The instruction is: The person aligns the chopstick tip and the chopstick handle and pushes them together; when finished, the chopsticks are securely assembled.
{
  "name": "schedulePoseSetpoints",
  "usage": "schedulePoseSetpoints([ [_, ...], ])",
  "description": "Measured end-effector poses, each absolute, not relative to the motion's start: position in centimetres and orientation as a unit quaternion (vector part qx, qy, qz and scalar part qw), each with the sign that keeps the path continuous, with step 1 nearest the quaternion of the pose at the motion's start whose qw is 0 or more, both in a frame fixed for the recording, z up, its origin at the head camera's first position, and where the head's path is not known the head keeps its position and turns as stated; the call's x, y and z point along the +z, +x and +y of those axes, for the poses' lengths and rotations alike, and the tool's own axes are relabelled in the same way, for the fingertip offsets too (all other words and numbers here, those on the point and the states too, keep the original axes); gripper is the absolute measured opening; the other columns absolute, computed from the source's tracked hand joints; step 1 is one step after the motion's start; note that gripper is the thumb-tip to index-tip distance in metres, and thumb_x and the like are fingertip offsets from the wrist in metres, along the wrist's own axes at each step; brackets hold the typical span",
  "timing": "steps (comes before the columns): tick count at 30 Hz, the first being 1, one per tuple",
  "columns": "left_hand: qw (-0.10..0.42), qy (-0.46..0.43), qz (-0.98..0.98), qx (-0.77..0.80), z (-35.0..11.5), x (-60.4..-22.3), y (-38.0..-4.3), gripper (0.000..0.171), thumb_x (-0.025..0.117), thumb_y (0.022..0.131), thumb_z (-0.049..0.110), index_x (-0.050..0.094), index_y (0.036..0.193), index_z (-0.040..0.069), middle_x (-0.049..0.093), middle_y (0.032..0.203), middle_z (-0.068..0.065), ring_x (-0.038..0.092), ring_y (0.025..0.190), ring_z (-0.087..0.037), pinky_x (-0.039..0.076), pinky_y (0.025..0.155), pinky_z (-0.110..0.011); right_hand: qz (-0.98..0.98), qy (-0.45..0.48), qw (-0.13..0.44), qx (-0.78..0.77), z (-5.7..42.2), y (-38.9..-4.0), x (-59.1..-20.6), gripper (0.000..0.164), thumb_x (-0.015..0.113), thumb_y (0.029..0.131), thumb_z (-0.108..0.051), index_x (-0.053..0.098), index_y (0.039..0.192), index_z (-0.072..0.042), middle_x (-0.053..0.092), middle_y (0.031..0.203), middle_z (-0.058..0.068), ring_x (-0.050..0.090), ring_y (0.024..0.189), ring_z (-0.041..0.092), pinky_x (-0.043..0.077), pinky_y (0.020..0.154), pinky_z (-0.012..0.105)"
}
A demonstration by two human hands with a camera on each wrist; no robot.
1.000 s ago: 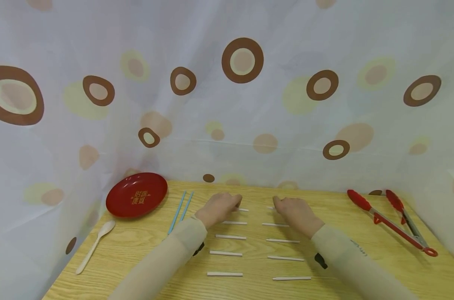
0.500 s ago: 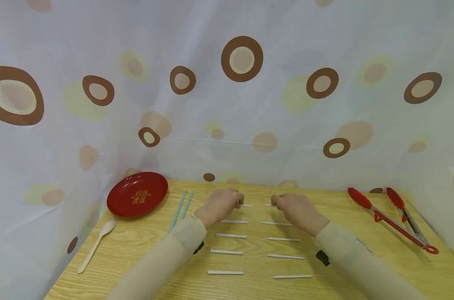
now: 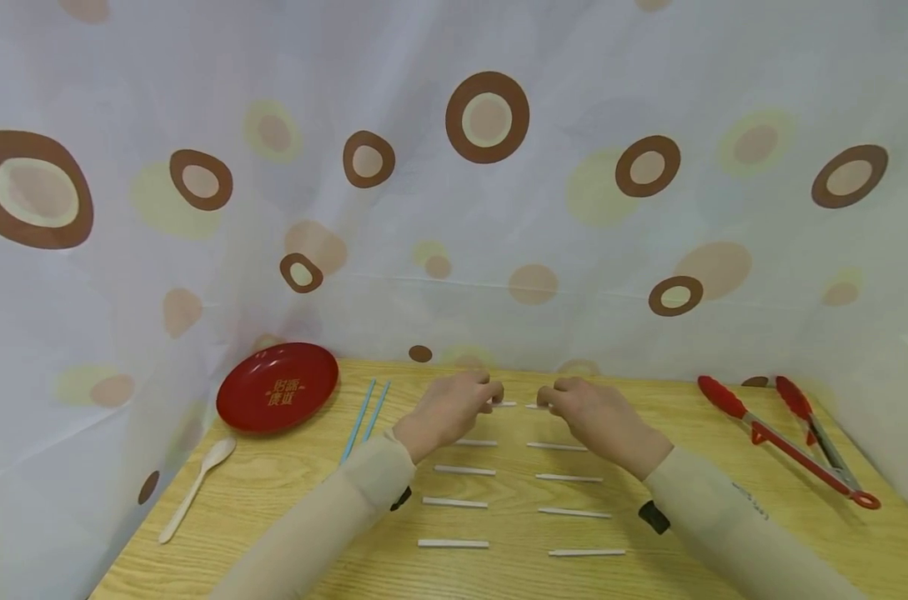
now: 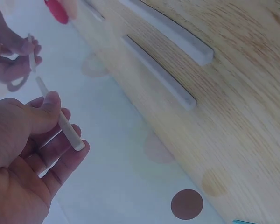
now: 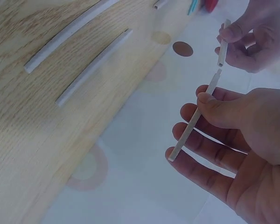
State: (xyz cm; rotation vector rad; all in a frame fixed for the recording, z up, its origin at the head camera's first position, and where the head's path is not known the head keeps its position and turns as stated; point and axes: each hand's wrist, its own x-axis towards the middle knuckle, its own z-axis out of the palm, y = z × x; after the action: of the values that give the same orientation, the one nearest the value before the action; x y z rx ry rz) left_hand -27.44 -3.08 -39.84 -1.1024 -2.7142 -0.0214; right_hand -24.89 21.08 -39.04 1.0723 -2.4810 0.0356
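Pinching left stick (image 4: 71,132) in left hand (image 3: 454,408), with thumb on top and fingers along its underside. Pinching right stick (image 5: 191,126) in right hand (image 3: 594,417) in like fashion, with thumb set near tapered end and fingertips spread along the length. Both white, both held up off wooden table (image 3: 514,579), near its far edge. Aligned roughly end to end, with tapered tip of right stick pointing at end of left stick; close, but not touching, with a small gap visible in all three views. On facing end of left stick, in right wrist view: a dark spot, too small to read with certainty. On table, on the near side of both hands: left column of four white sticks (image 3: 455,502), partly hidden at the top by left hand; well apart from it, right column of four white sticks (image 3: 574,512), with narrowed ends toward the middle, partly hidden at the top by right hand. Farther left: two light-blue sticks (image 3: 358,421), partly behind pale left sleeve (image 3: 333,508); then red plate (image 3: 241,392) with gold characters, and pale spoon (image 3: 189,500) just nearer. Far right: red-tipped tongs (image 3: 799,458), spread apart. Behind everything: white cloth (image 3: 423,217) with brown-ringed spots.
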Motion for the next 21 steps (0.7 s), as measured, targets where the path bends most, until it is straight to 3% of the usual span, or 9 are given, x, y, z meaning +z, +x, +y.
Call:
schedulePoseSetpoints([
  [10, 0.145, -0.388, -0.910, 0.001, -2.90, -39.82, -27.07, 0.016, 0.069, 0.095, 0.021, 0.064, 0.110, 0.024, 0.058, 0.097, 0.005, 0.052, 0.072, -0.005, 0.035, 0.046, -0.016, -0.893, 0.391, 0.221, 0.013, 20.64, -24.84, -39.18, 0.026, 0.082, 0.079, 0.001, 0.068, 0.096, -0.012, 0.061, 0.082, 0.003, 0.062, 0.069, 0.017, 0.047, 0.049, 0.023],
  [21, 0.134, -0.379, -0.916, -0.002, -2.84, -39.94, -26.83, 0.016, 0.069, 0.094, 0.019, 0.066, 0.109, 0.023, 0.057, 0.096, 0.005, 0.049, 0.068, -0.006, 0.036, 0.046, -0.016, -0.889, 0.392, 0.235, 0.019, 20.35, -24.73, -39.38, 0.025, 0.084, 0.076, 0.001, 0.071, 0.094, -0.011, 0.060, 0.082, 0.003, 0.061, 0.069, 0.017, 0.047, 0.048, 0.023],
])
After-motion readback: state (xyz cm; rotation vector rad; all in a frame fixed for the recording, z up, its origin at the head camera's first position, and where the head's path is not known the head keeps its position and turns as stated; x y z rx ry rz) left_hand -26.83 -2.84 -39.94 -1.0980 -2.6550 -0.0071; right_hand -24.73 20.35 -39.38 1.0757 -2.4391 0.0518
